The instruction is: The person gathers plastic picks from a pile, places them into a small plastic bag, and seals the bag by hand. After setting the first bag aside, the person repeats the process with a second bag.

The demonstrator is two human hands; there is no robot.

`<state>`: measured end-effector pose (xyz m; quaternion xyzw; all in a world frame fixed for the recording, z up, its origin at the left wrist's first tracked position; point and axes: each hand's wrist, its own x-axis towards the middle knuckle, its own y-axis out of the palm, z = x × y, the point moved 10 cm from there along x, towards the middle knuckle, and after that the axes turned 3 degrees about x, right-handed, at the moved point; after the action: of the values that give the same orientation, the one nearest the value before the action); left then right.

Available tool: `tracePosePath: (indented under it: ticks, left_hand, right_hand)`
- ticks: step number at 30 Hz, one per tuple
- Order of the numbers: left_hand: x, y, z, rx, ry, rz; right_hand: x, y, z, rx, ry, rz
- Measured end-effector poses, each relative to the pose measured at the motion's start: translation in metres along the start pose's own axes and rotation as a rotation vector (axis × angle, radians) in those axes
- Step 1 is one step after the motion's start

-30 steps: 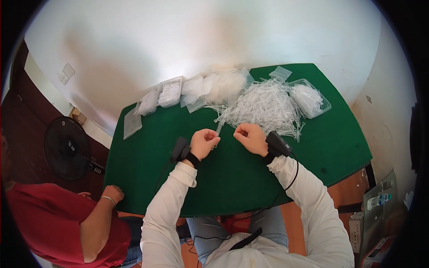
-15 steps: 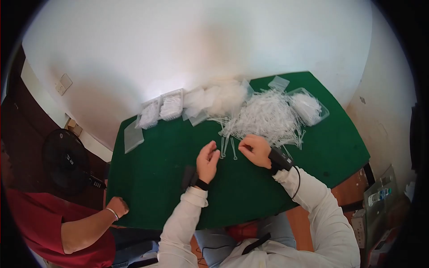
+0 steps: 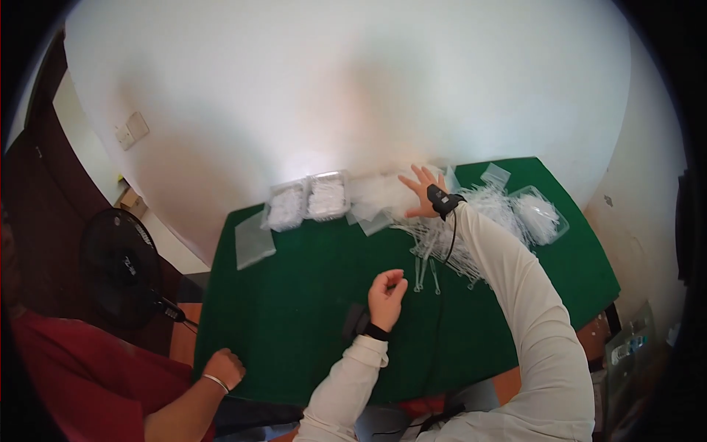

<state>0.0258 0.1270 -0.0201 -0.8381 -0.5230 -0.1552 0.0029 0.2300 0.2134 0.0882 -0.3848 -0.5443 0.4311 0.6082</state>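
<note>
1. Clear bags (image 3: 379, 193): one heap, far middle.
2. My right hand (image 3: 423, 193): over heap's right end, arm outstretched, fingers splayed, unclenched.
3. My left hand (image 3: 387, 296): near, fingers curled; can't tell if grasping.
4. Stick heap (image 3: 433, 239): one, right.
5. Boxes (image 3: 328, 216): two left, one right.

Three clear tubs (image 3: 328, 216), two heaps, three hands on or over one counter (image 3: 294, 317).
One heap of clear sticks (image 3: 501, 202), too many to count; perhaps three loose sticks (image 3: 436, 280), though they blur together; one heap of bags (image 3: 383, 195), two separate bags (image 3: 255, 244); one left hand (image 3: 386, 298), one right hand (image 3: 423, 194), one co-worker's hand (image 3: 224, 368); one fan (image 3: 119, 254).
</note>
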Motion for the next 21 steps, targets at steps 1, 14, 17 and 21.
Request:
tracePosePath:
  ticks: [1, 14, 17, 21]
  left_hand:
    - [-0.001, -0.002, 0.000, 0.011, -0.023, 0.001]
    - [-0.008, -0.007, -0.004, -0.055, -0.137, 0.011]
    - [-0.007, -0.005, -0.006, -0.061, -0.144, 0.015]
    - [-0.008, -0.002, -0.004, -0.072, -0.157, 0.018]
  right_hand:
    - [0.010, 0.004, 0.007, 0.012, -0.010, -0.014]
    - [0.036, 0.074, -0.042, -0.060, -0.206, 0.339]
    - [0.042, 0.076, -0.049, 0.037, -0.226, 0.351]
    - [0.048, 0.080, -0.040, 0.070, -0.283, 0.420]
